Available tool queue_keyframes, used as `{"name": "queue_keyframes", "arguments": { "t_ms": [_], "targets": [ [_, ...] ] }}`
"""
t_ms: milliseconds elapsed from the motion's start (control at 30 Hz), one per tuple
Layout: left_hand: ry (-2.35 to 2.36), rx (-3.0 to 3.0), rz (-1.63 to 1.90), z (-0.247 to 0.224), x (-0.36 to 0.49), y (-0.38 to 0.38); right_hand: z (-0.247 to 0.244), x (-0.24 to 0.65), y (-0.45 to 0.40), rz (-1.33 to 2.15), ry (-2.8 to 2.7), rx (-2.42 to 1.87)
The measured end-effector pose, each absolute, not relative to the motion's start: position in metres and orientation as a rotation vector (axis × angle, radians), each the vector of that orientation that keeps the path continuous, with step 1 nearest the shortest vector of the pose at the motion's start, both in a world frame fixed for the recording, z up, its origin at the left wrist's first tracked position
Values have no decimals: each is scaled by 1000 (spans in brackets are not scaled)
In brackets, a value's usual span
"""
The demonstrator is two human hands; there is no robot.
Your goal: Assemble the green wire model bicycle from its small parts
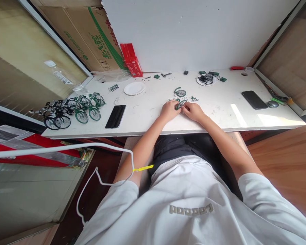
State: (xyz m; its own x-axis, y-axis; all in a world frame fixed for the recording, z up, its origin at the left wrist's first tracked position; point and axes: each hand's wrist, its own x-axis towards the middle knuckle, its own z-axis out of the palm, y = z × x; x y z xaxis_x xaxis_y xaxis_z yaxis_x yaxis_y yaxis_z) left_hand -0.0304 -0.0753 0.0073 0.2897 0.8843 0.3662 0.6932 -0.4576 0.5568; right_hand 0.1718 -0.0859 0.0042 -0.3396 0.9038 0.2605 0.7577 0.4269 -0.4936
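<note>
Close to the table's front edge, my left hand (169,109) is closed on a small model bicycle wheel (180,104) with a green part around it. From the other side, the fingertips of my right hand (192,111) pinch the same wheel near its rim; my fingers partly hide it. Just beyond my hands lies another wheel with a green fender (180,92). To its right are small green and silver parts (194,98). Thin pins, too small to tell apart, are scattered between these pieces.
Several assembled toy bicycles (88,107) stand at the left beside a plastic bottle (63,77). Two phones (115,116) (254,99) flank the work area. A white plate (134,88) and another plate with black parts (206,79) lie farther back. A white cable (91,145) crosses at lower left.
</note>
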Motion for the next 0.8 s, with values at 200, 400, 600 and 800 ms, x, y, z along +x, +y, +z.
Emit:
{"name": "queue_keyframes", "arguments": {
  "t_ms": [200,400,600,800],
  "targets": [
    [1436,2269,937,7,-30,-75,4,172,-86,393,-2189,-1410],
    [1426,2291,950,4,-31,-73,5,171,-86,391,-2190,-1404],
    [1438,2294,942,4,-31,-73,4,172,-86,385,-2193,-1409],
    [1441,2283,931,5,-31,-73,4,172,-86,386,-2191,-1410]
  ]
}}
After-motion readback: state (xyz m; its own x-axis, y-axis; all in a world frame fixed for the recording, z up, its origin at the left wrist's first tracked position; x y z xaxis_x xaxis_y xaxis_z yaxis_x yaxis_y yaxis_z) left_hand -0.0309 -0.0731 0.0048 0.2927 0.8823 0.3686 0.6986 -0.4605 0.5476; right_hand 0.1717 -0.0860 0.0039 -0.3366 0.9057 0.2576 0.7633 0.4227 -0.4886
